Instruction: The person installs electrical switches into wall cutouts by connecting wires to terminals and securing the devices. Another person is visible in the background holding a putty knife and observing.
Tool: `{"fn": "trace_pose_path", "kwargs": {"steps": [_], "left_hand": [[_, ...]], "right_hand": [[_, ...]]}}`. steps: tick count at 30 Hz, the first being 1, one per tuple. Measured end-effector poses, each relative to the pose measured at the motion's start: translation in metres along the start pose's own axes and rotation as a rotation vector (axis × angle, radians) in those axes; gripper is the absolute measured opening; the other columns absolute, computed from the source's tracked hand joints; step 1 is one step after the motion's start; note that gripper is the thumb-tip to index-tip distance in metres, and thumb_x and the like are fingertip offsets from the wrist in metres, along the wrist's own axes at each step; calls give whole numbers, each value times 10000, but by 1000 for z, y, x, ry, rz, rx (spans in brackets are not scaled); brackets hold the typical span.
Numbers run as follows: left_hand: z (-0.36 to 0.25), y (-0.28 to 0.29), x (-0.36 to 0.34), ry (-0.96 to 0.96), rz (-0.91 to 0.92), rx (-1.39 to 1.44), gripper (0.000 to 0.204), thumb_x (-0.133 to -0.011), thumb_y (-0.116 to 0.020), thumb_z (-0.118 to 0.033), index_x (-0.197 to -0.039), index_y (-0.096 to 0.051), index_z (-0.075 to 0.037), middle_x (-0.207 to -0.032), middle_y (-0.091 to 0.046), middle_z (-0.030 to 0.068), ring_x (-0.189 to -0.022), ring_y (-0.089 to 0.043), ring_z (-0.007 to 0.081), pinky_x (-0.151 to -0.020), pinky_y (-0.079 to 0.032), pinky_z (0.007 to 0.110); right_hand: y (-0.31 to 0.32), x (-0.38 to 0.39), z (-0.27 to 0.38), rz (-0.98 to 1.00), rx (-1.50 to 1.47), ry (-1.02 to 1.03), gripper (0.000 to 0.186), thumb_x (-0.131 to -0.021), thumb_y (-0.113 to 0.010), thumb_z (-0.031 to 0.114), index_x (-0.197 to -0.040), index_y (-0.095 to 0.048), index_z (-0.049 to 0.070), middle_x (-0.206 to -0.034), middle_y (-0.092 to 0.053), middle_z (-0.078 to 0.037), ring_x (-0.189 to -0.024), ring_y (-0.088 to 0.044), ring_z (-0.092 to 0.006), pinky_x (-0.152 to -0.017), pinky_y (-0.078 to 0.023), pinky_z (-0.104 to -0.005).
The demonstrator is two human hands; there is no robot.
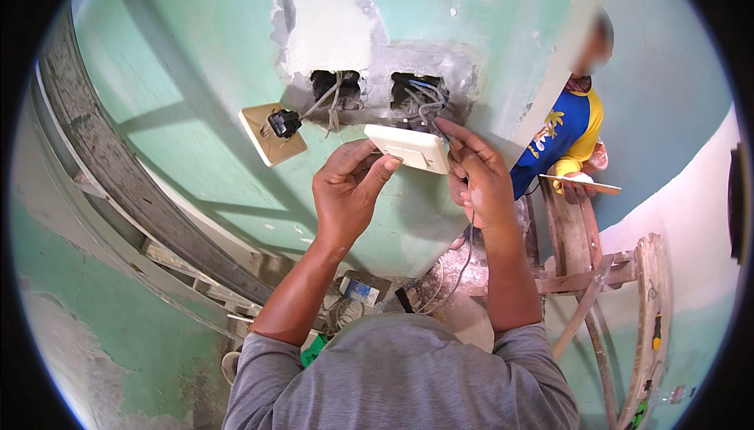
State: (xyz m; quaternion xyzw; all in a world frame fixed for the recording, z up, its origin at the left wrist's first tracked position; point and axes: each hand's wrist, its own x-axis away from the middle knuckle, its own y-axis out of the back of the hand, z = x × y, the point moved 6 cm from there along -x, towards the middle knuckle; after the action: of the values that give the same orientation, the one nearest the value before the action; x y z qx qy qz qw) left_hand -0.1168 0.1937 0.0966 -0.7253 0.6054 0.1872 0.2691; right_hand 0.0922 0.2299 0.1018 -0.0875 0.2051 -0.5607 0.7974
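My left hand (346, 186) pinches the left part of a cream switch plate (408, 147), thumb on its front face. The plate hangs tilted just below the right wall box (419, 92), apart from the wall. Grey wires (430, 106) come out of that box and run down behind the plate. At the plate's right end is my right hand (481, 175), its index fingertip against the wires and its other fingers curled. What these fingers grip is hidden. A thin dark cord (469, 261) trails down from beside this hand.
A cream socket plate (272, 133) hangs by wires from the left wall box (336, 88). Another person (567, 131) holds a flat board (581, 184) at the right. Wooden trestles (577, 273) stand below. A long curved-looking plank (118, 139) leans left. Tools and debris (357, 292) lie underneath.
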Motion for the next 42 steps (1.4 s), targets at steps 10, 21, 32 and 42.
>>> {"fn": "trace_pose_path", "kwargs": {"steps": [10,21,32,42], "left_hand": [[5,0,-1,19,34,56,365,-1005,-789,-16,-1364,-730,3,-1256,-730,84,-1118,-722,152,-955,-605,300],[-1,-2,-9,41,71,98,371,-985,-830,-96,-1344,-762,-26,-1240,-761,116,-1072,-736,144,-922,-610,298],[-9,-5,-11,24,110,98,422,-994,-832,-136,-1393,-741,-30,-1230,-777,116,-1051,-716,113,-897,-594,287],[-18,-5,-17,-84,101,109,409,-965,-858,-156,-1355,-775,-65,-1163,-795,108,-888,-681,79,-775,-571,257]], "right_hand": [[-15,-15,23,-31,87,-201,341,-1124,-583,150,-1439,-692,76,-733,-461,72,-514,-401,-24,-452,-312,-221],[-39,-3,33,-170,1536,665,538,-894,-728,58,-1419,-720,177,-981,-688,-164,-882,-709,-439,-769,-562,-542],[-57,-10,35,-80,1352,610,409,-945,-721,36,-1351,-701,-4,-1152,-779,-221,-1034,-772,-393,-920,-585,-417],[-27,-12,31,-46,1090,496,429,-1001,-713,73,-1408,-634,-35,-1210,-729,-101,-1031,-704,-191,-892,-560,-325]]}}
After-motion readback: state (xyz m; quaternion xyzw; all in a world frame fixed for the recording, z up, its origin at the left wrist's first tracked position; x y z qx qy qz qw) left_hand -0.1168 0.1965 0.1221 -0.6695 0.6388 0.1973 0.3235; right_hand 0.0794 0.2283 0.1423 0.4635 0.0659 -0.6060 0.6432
